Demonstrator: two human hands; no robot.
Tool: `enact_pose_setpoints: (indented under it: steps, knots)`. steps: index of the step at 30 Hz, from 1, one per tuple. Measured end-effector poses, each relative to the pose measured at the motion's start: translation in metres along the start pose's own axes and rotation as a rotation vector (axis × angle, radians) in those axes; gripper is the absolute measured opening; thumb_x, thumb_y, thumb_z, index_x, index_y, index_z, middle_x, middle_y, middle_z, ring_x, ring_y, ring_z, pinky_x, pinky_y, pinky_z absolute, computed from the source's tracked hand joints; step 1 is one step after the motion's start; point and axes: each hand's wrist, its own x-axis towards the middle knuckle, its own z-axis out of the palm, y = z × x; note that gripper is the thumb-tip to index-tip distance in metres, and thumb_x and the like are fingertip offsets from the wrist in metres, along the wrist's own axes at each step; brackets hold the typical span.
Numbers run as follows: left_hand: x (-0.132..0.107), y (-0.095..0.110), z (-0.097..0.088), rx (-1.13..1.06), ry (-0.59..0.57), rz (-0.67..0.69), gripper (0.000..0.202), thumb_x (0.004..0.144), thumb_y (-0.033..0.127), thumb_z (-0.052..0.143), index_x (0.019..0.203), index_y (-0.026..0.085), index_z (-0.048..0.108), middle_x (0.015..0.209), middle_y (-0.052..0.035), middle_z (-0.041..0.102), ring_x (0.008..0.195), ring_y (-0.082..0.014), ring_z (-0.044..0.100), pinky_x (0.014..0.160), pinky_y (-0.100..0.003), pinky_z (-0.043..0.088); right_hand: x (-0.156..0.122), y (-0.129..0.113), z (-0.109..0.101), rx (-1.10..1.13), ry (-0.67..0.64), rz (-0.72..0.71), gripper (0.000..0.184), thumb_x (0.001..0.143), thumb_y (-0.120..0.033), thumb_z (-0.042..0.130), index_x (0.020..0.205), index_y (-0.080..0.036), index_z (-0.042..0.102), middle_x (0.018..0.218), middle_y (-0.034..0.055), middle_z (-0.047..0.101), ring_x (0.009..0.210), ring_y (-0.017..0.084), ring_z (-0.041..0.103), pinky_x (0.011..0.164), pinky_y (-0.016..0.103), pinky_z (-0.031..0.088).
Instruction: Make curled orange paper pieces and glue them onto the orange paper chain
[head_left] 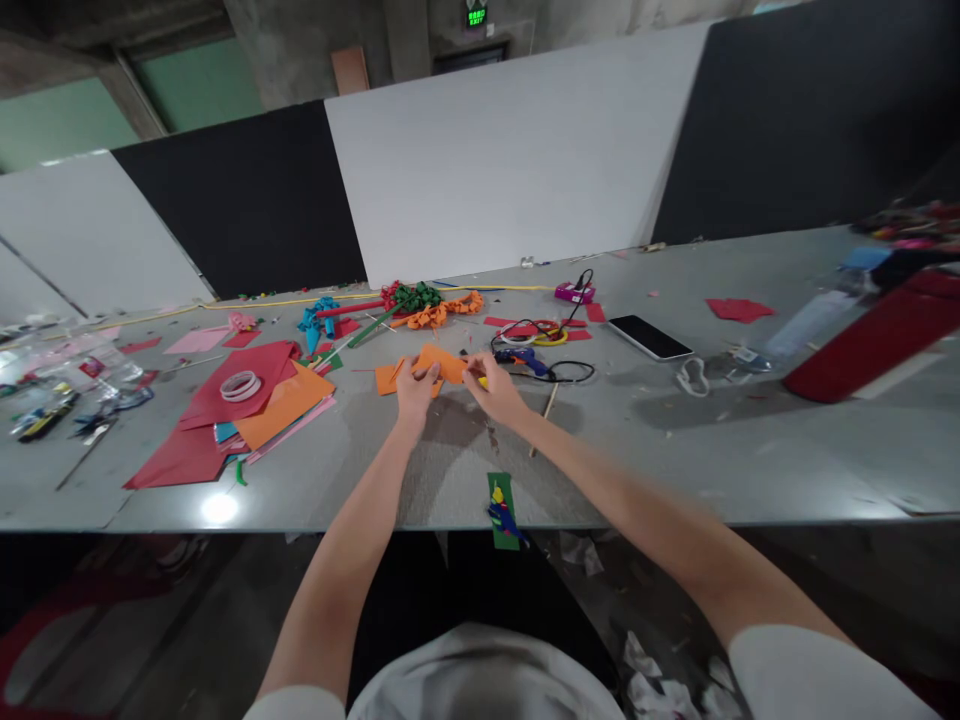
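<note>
While left hand (415, 391) pinches orange paper (442, 360), right hand (495, 388) too; both closed

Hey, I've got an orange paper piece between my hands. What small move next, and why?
Perhaps curl the right end of the orange paper piece inward with your right hand, while your left hand steadies the other end. Both hands are on it, it looks largely uncurled, and frilly orange paper shapes lie beyond.
</note>
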Motion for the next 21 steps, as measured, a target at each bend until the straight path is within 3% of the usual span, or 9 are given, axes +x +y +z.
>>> enact_pose_setpoints:
  steps: [3, 8, 11, 15, 18, 21]
  knots:
    - [-0.002, 0.001, -0.001, 0.110, 0.021, 0.036, 0.046, 0.079, 0.036, 0.080, 0.116, 0.016, 0.059, 0.067, 0.0008, 0.066, 0.067, -0.0165, 0.067, 0.067, -0.027, 0.050, 0.004, 0.007, 0.001, 0.062, 0.052, 0.042, 0.043, 0.091, -0.060, 0.058, 0.114, -0.024, 0.051, 0.119, 0.0128, 0.069, 0.093, 0.023, 0.065, 0.087, 0.037, 0.051]
    - [-0.010, 0.006, 0.004, 0.286, -0.167, 0.149, 0.046, 0.071, 0.034, 0.086, 0.107, 0.017, 0.064, 0.065, 0.0001, 0.068, 0.064, -0.0176, 0.066, 0.061, -0.025, 0.045, 0.010, 0.018, 0.004, 0.072, 0.111, 0.100, 0.059, 0.083, -0.066, 0.066, 0.120, -0.020, 0.058, 0.113, 0.0125, 0.071, 0.095, 0.023, 0.065, 0.086, 0.037, 0.050]
    - [-0.013, 0.007, 0.006, 0.301, -0.218, 0.177, 0.046, 0.072, 0.038, 0.086, 0.107, 0.018, 0.065, 0.060, 0.0024, 0.065, 0.058, -0.0161, 0.062, 0.059, -0.024, 0.042, 0.011, 0.020, 0.004, 0.112, 0.102, 0.144, 0.059, 0.081, -0.070, 0.065, 0.110, -0.020, 0.066, 0.105, 0.0119, 0.073, 0.092, 0.025, 0.066, 0.083, 0.037, 0.051]
    - [-0.012, 0.005, 0.004, 0.320, -0.160, 0.197, 0.043, 0.075, 0.040, 0.083, 0.107, 0.018, 0.066, 0.056, 0.0048, 0.061, 0.052, -0.0135, 0.054, 0.056, -0.024, 0.037, 0.010, 0.016, 0.004, 0.149, 0.112, 0.159, 0.053, 0.080, -0.070, 0.065, 0.093, -0.019, 0.070, 0.093, 0.0098, 0.074, 0.083, 0.024, 0.065, 0.077, 0.036, 0.052]
    - [-0.010, 0.002, 0.003, 0.332, -0.159, 0.212, 0.026, 0.081, 0.042, 0.076, 0.088, 0.018, 0.068, 0.057, 0.0029, 0.059, 0.053, -0.0131, 0.052, 0.056, -0.024, 0.036, 0.009, 0.014, 0.004, 0.156, 0.117, 0.155, 0.049, 0.081, -0.067, 0.066, 0.089, -0.018, 0.069, 0.089, 0.0087, 0.073, 0.079, 0.022, 0.064, 0.074, 0.034, 0.051]
    - [-0.010, 0.002, 0.003, 0.322, -0.186, 0.243, 0.030, 0.084, 0.044, 0.070, 0.068, 0.019, 0.063, 0.060, 0.0010, 0.056, 0.057, -0.0138, 0.051, 0.057, -0.024, 0.037, 0.009, 0.014, 0.005, 0.153, 0.115, 0.170, 0.049, 0.080, -0.067, 0.066, 0.089, -0.019, 0.069, 0.087, 0.0075, 0.072, 0.079, 0.022, 0.063, 0.074, 0.034, 0.051]
